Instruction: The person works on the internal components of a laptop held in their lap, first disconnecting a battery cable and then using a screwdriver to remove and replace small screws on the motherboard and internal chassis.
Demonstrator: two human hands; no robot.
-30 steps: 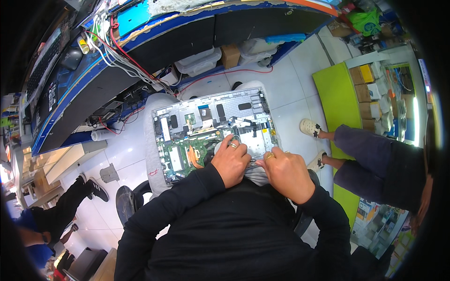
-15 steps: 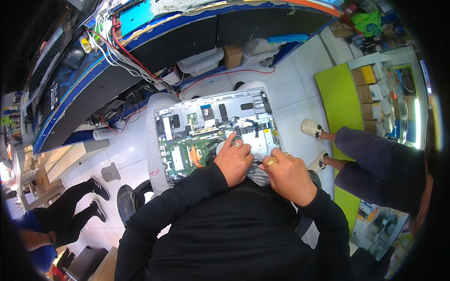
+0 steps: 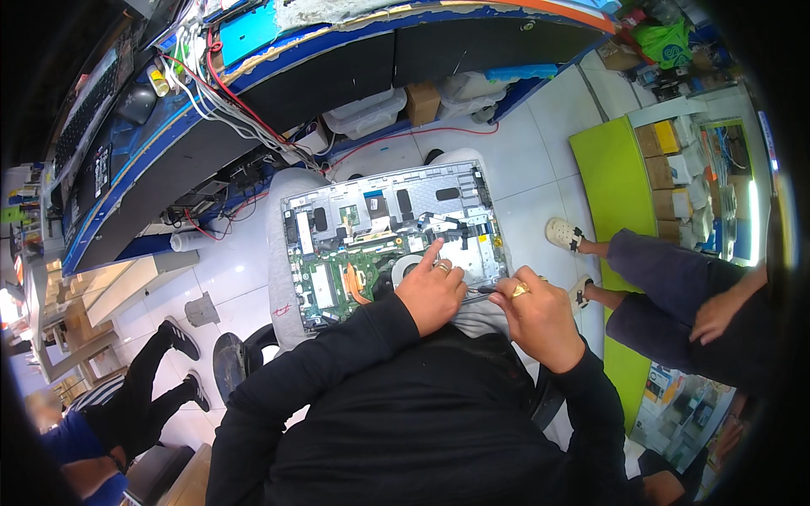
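An opened laptop base (image 3: 422, 181) lies across my lap, its insides facing up. Its green circuit board (image 3: 380, 255), copper heat pipe (image 3: 355, 285) and round fan (image 3: 407, 268) show on the near left side. My left hand (image 3: 429, 295) rests over the near edge beside the fan; its index finger is stretched onto the silver area and the other fingers are loosely bent, holding nothing visible. At the near right corner my right hand (image 3: 540, 316) pinches a slim dark tool (image 3: 484, 289), whose tip points left toward the left hand. The tool's exact kind is unclear.
A blue-edged workbench (image 3: 312, 63) with cables stands ahead, plastic bins (image 3: 368, 114) beneath it. A green cabinet (image 3: 614, 181) is to the right, where a person's legs (image 3: 650, 261) reach in. Another person's legs (image 3: 139, 379) are at the left. A black stool (image 3: 232, 367) stands near my left.
My right hand has shifted slightly right and the tool in it shows more. My left index finger now lies straighter on the laptop, and the hand has moved slightly right.
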